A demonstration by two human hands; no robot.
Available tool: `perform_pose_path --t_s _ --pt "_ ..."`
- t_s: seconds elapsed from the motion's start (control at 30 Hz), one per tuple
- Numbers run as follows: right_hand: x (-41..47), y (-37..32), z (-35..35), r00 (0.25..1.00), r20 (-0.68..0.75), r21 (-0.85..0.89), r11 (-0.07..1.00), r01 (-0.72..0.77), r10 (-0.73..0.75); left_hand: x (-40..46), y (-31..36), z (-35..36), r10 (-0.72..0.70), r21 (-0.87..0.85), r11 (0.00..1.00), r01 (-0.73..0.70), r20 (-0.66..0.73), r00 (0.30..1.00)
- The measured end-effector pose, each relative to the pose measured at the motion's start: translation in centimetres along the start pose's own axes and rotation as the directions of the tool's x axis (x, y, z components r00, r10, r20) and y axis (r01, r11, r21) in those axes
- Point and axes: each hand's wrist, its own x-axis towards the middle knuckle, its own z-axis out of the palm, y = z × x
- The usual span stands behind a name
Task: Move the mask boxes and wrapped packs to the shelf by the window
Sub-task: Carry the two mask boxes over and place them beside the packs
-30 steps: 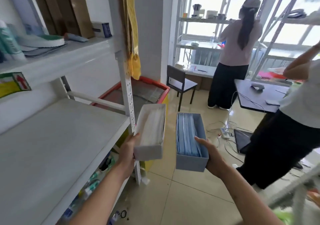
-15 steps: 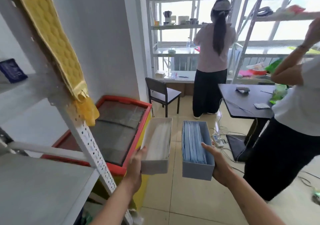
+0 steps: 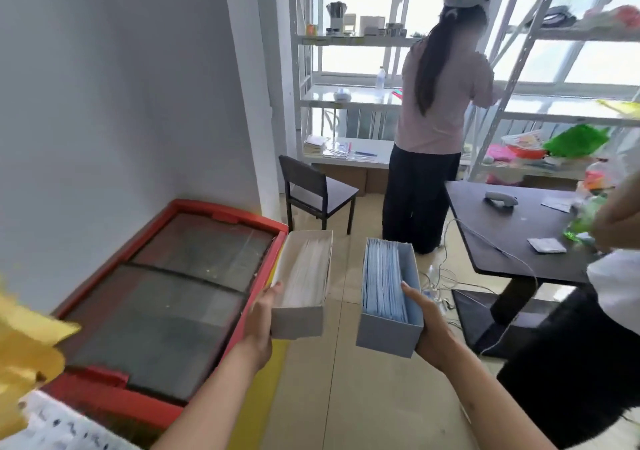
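Observation:
My left hand (image 3: 261,321) grips an open white box of white masks (image 3: 303,285) from its left side, thumb on the rim. My right hand (image 3: 427,328) grips an open blue-grey box of blue masks (image 3: 388,297) from its right side, thumb over the edge. Both boxes are carried side by side above the tiled floor. The white shelf by the window (image 3: 349,98) stands far ahead, past a chair, with small items on its boards.
A red-framed chest freezer (image 3: 166,293) sits at my left against the wall. A black chair (image 3: 317,191) stands ahead. One person (image 3: 436,120) stands at the window shelf. A dark table (image 3: 512,235) and another person (image 3: 595,328) are on my right, cables on the floor.
The view has swung right and moved forward: the near white shelf has slid out at the left, and the window shelf is closer. Both hands keep carrying the boxes.

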Motion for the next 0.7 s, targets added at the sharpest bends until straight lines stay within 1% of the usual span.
perform_pose_path --t_s 0.1,0.17,0.33,0.5,0.57,0.7 --pt "4.6 -1.8 0.7 1.0 0.02 -0.002 1.0 -0.003 0.003 5.6 1.7 0.7 -0.004 -0.001 1.0 0.004 0.036 0.999" --pt "7.5 -3.1 1.2 1.0 0.005 -0.01 1.0 0.005 -0.005 9.0 3.0 1.3 -0.005 0.016 1.0 0.004 0.051 0.999" --pt "14.2 -6.1 1.8 1.0 -0.02 0.033 0.999 0.024 -0.023 16.7 6.1 3.7 -0.026 0.041 0.999 0.022 0.081 0.996" --pt "22.0 -9.7 0.3 0.999 -0.049 0.07 0.998 0.01 -0.006 25.0 8.3 7.9 -0.041 0.012 0.999 0.04 0.083 0.996" --pt "25.4 -11.7 -0.4 0.999 -0.04 0.066 0.998 0.005 -0.003 28.3 9.3 9.9 -0.034 0.011 0.999 0.033 0.103 0.994" --pt "31.9 -16.4 -1.4 1.0 -0.028 0.056 0.998 -0.012 0.013 34.9 11.4 13.7 -0.029 0.019 0.999 0.028 0.088 0.996"
